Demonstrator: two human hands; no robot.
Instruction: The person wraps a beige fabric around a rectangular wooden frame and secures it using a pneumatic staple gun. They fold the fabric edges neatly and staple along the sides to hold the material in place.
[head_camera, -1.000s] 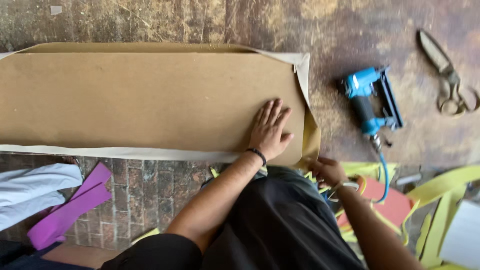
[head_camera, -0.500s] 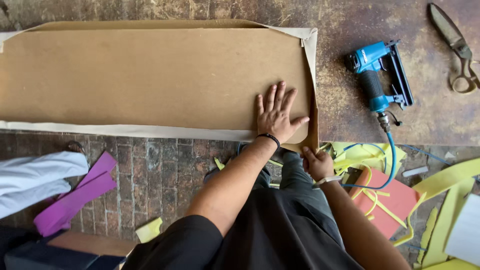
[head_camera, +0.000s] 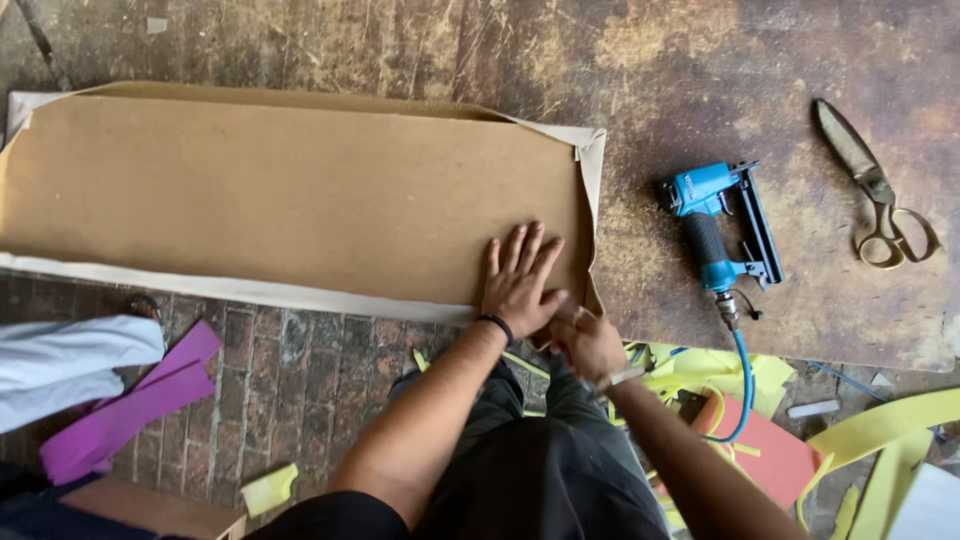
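Note:
A long brown board (head_camera: 290, 190) lies on a worn wooden table (head_camera: 700, 80), with pale fabric (head_camera: 592, 160) wrapped up around its edges. My left hand (head_camera: 520, 280) presses flat on the board's near right corner, fingers spread. My right hand (head_camera: 588, 340) is just beside it at the board's corner edge, fingers pinched on the fabric there. A blue pneumatic stapler (head_camera: 715, 230) with a blue hose (head_camera: 742, 385) lies on the table to the right of the board, apart from both hands.
Large metal scissors (head_camera: 875, 190) lie at the far right of the table. On the brick floor below are yellow foam scraps (head_camera: 880, 425), a red piece (head_camera: 770, 450), purple strips (head_camera: 130, 405) and white cloth (head_camera: 70, 365).
The view has shifted. My left hand stays flat on the board's corner. My right hand has risen from below the table edge to the corner and closed on the fabric.

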